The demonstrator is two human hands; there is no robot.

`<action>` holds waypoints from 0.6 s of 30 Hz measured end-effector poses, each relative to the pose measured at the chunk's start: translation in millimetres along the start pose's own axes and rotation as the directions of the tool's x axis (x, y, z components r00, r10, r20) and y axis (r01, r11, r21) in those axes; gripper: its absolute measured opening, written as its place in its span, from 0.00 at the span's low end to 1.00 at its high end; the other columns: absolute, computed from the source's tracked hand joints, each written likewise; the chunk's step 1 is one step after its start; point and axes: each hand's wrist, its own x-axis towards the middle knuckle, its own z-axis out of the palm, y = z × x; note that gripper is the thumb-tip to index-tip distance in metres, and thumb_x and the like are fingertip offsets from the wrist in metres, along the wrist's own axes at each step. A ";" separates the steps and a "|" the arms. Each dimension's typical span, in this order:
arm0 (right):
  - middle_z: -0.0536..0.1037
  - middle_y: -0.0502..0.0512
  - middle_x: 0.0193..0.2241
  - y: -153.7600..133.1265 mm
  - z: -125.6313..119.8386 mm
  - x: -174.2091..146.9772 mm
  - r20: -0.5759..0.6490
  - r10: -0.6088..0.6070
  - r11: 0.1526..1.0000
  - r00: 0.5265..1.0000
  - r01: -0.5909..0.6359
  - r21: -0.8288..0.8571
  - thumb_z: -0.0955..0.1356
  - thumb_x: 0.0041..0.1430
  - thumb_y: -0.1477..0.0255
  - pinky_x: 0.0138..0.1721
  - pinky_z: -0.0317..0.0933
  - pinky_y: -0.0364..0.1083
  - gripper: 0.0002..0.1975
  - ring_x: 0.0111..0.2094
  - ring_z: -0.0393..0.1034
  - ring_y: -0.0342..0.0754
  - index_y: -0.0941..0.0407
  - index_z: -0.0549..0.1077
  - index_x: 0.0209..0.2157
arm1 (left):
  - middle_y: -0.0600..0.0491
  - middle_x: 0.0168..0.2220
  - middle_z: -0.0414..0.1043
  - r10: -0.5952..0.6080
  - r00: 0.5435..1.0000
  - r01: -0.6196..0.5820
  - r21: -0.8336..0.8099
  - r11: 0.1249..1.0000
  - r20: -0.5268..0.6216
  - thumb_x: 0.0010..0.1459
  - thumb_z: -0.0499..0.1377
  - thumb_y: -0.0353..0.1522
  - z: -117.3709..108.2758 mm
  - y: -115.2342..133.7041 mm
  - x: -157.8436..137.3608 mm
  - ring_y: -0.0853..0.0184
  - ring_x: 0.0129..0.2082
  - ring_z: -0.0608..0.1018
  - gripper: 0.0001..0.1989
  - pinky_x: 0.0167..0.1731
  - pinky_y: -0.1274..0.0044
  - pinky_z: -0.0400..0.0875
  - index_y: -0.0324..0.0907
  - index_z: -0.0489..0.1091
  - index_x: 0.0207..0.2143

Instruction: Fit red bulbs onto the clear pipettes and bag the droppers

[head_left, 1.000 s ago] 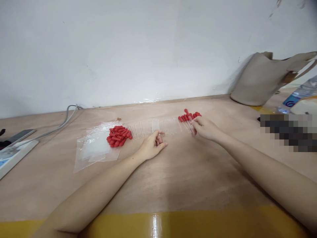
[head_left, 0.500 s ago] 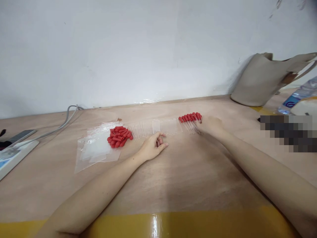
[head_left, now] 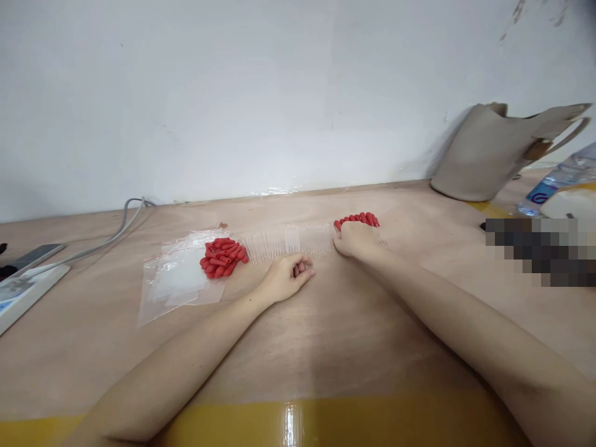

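My left hand (head_left: 286,276) rests on the brown table with its fingers curled in and nothing visible in it, just in front of a row of clear glass tubes (head_left: 288,241). My right hand (head_left: 356,239) lies palm down at the right end of that row, over the tubes of several droppers with red caps (head_left: 361,218). Its fingertips are hidden under the hand. A pile of loose red rubber caps (head_left: 223,256) sits left of the tubes, next to some clear plastic bags (head_left: 179,279).
A beige bag (head_left: 493,155) leans on the wall at the back right, beside a water bottle (head_left: 563,180). At the far left are a grey cable (head_left: 112,233), a phone (head_left: 35,254) and a white flat box (head_left: 23,288). A yellow strip (head_left: 288,422) marks the near table edge.
My right hand set down the capped dropper, then slid left over the capped droppers toward the clear tubes. My left hand has barely moved.
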 end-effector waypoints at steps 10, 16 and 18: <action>0.75 0.68 0.31 -4.9 10.1 11.7 -0.016 0.021 0.999 1.000 -0.020 0.029 0.60 0.57 0.71 0.35 0.59 0.50 0.13 0.37 0.70 0.57 0.61 0.74 0.36 | 0.56 0.25 0.65 0.004 1.000 -0.004 -0.001 1.000 0.012 0.53 0.57 0.35 -1.7 3.3 -1.0 0.74 0.22 0.66 0.08 0.23 0.81 0.62 0.39 0.69 0.34; 0.74 0.65 0.29 22.6 6.5 -22.5 -0.158 -0.191 0.965 0.969 0.214 0.149 0.54 0.61 0.69 0.31 0.57 0.49 0.17 0.28 0.68 0.53 0.63 0.66 0.42 | 0.55 0.25 0.65 0.029 0.999 -0.029 0.002 1.000 0.019 0.54 0.56 0.33 -3.0 4.0 -1.5 0.73 0.23 0.66 0.07 0.25 0.80 0.63 0.39 0.70 0.32; 0.74 0.62 0.30 32.0 14.8 -32.9 -0.219 -0.272 0.926 0.937 0.317 0.206 0.54 0.61 0.69 0.30 0.58 0.48 0.16 0.28 0.67 0.52 0.62 0.65 0.44 | 0.54 0.26 0.67 0.064 0.998 -0.064 0.025 0.998 0.002 0.56 0.54 0.32 -2.7 5.3 -2.4 0.72 0.24 0.67 0.07 0.27 0.79 0.64 0.39 0.70 0.31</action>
